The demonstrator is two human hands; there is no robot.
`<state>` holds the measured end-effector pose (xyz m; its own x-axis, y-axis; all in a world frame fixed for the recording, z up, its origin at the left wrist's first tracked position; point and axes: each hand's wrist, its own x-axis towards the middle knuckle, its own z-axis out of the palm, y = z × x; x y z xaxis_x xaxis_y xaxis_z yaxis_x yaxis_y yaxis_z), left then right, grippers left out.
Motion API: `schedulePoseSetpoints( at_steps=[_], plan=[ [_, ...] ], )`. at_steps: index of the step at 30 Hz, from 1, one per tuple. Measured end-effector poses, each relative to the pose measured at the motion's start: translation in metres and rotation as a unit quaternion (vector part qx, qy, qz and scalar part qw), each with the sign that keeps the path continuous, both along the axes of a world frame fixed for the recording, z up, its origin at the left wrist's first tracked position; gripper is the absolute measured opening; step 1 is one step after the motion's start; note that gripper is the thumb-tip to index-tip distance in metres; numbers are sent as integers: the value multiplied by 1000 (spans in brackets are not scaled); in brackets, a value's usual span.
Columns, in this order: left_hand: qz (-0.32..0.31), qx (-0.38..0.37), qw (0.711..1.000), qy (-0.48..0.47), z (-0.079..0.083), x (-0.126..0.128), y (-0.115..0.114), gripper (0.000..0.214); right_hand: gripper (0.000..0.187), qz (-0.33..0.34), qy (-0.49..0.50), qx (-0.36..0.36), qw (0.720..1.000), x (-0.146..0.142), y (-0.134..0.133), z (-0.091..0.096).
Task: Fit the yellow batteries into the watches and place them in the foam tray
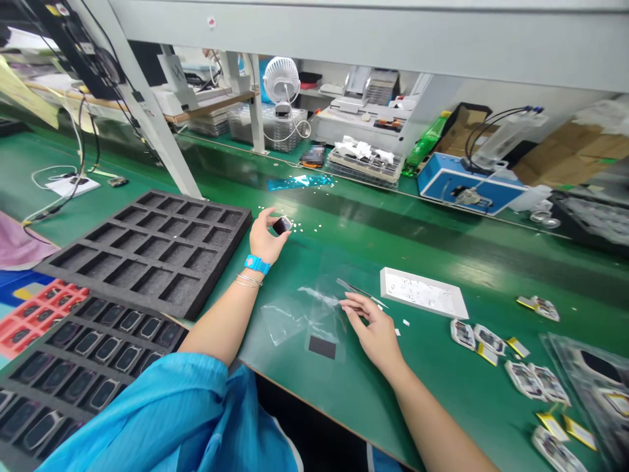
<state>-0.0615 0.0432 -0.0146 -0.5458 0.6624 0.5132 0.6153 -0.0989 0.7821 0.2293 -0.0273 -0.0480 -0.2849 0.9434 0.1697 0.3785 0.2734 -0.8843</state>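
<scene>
My left hand (265, 237) is raised over the green bench and pinches a small dark rounded part (282, 225) between thumb and fingers, just right of the empty black foam tray (147, 252). My right hand (373, 328) rests on the bench and grips thin metal tweezers (358, 290), whose tip lies by the clear plastic film (299, 311). A small black square (322, 347) sits under the film near that hand. A white tray of tiny pieces (423, 292) lies just beyond the tweezers.
A black tray filled with dark oval parts (83, 367) sits at the lower left beside a red tray (34, 314). Several small circuit parts with yellow tabs (511, 364) lie at the right. A white fan (281, 82), blue device (466, 183) and boxes line the back.
</scene>
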Motion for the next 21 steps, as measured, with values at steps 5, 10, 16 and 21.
schedulePoseSetpoints(
  at_steps=[5, 10, 16, 21],
  plan=[
    [33, 6, 999, -19, 9, -16, -2, 64, 34, 1, 5, 0, 1000, 1, 2, -1],
    [155, 5, 988, -14, 25, -57, -8, 59, 32, 0, 18, 4, 1000, -1, 1, -2],
    [227, -101, 968, -19, 22, -97, -9, 51, 30, 16, 30, 4, 999, -6, 2, 0],
    [258, -135, 956, -41, 13, -104, -8, 54, 28, 7, 50, 10, 999, -4, -10, 14]
  ],
)
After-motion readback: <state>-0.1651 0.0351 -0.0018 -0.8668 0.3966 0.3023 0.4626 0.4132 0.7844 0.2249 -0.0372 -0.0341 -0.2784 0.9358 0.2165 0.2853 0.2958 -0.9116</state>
